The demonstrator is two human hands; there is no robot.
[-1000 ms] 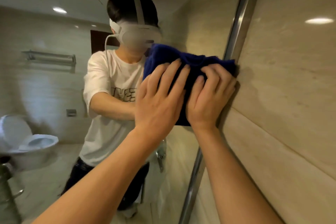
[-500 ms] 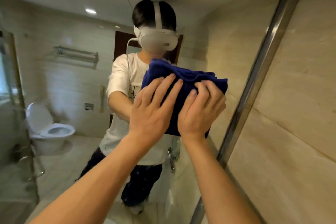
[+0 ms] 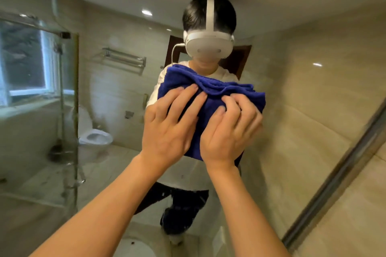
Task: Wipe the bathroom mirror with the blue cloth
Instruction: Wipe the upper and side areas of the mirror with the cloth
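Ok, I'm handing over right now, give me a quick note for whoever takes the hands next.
Left hand: flat, fingers straight, pressing the cloth on the mirror.
Right hand: fingers bent, pressing the cloth's right half; a real grip isn't clear.
Cloth: folded, mid-mirror, away from the frame at right.
Done: can't tell from the glass which parts are wiped.
Left: keep wiping, likely the left and lower glass.

You have two hands on the job, left hand and right hand, one blue cloth, one mirror, and, reflected in it, one toilet and one towel rack.
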